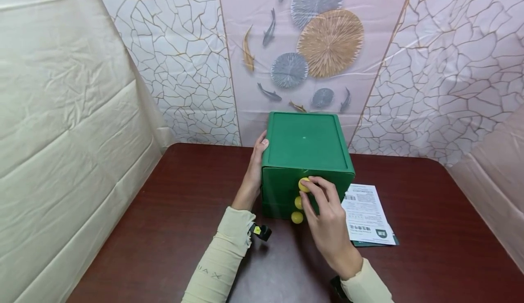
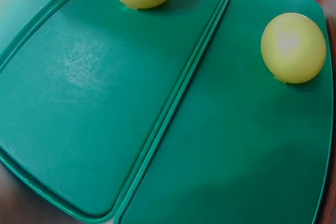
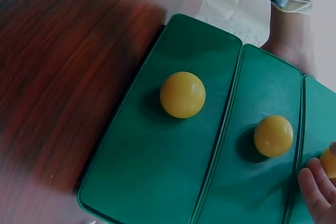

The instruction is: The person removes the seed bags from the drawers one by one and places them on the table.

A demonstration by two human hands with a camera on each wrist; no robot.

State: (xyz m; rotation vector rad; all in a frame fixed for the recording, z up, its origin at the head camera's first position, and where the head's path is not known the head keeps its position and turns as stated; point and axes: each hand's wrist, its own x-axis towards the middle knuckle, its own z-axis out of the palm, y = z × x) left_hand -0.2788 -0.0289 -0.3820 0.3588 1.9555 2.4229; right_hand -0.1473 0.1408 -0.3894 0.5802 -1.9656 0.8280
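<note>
A green drawer cabinet (image 1: 304, 141) stands on the table, three drawer fronts facing me, each with a round yellow knob. Against the cabinet's left side rests my left hand (image 1: 254, 164), fingers extended along the wall. With thumb and fingers, my right hand (image 1: 327, 216) pinches the top knob (image 1: 304, 184). Below it show the middle knob (image 1: 298, 202) and the bottom knob (image 1: 297, 217), both untouched. In the right wrist view the fingertips (image 3: 313, 195) meet the top knob at the right edge. The drawer fronts look closed.
A printed white sheet (image 1: 366, 214) lies on a dark green item right of the cabinet, on the dark red-brown table (image 1: 184, 212). Patterned cloth (image 1: 192, 57) hangs behind the table, and pale cloth (image 1: 69, 125) hangs along the left.
</note>
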